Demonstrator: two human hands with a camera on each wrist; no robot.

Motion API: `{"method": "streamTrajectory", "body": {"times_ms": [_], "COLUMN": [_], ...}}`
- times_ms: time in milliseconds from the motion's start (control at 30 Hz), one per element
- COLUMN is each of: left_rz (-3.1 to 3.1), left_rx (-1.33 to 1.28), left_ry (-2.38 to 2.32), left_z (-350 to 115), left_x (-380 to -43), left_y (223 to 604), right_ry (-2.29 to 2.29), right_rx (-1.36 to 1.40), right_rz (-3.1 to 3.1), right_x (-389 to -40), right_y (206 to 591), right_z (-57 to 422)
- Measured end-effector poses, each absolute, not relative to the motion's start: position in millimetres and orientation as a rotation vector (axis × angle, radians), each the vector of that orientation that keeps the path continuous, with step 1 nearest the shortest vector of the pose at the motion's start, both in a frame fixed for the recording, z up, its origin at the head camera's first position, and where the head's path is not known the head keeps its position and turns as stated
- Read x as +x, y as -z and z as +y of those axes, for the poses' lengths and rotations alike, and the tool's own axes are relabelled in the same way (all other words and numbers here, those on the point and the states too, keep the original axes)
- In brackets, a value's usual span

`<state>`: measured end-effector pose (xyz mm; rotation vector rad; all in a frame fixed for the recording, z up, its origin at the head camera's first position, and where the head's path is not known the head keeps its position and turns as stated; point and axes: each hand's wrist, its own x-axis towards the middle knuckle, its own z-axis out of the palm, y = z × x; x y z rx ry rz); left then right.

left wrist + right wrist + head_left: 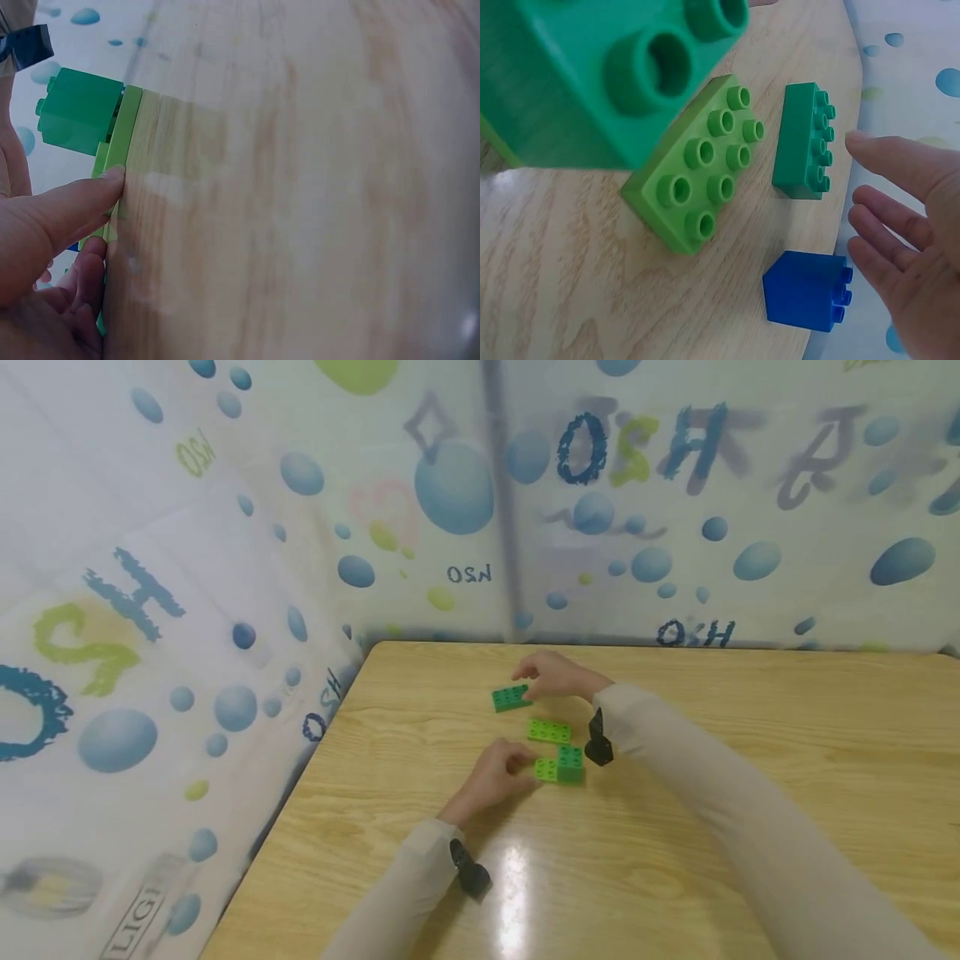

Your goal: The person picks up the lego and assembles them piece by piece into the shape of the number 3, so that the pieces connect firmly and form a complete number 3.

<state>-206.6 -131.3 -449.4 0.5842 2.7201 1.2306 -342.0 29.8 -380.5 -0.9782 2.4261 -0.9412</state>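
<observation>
My left hand (495,781) pinches the left end of a flat lime green building brick (546,769) on the table, thumb on one side and fingers on the other. A taller green brick (570,764) sits on that brick's right end. Farther back, my right hand (564,677) hovers by a darker green brick (510,698), with its fingers spread and holding nothing. The right wrist view shows a blue brick (806,291) close to those fingers; the hand hides it in the head view. Another lime green brick (550,731) lies between my hands.
The wooden table (750,735) reaches far to the right. Its left edge meets a printed wall covering (187,693), and more of that covering (675,527) stands behind the back edge. Each wrist wears a black strap device (471,872).
</observation>
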Motion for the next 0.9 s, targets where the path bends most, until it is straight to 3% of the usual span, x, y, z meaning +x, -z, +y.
{"method": "streamTrajectory", "body": {"times_ms": [900], "left_rz": [2.747], "left_rx": [0.563], "left_ry": [-1.220], "left_z": [-130], "left_x": [-204], "left_y": [445], "right_ry": [0.784], "right_rx": [-1.044], "right_rz": [2.510], "right_x": [-354], "right_y": [402], "right_z": [16]}}
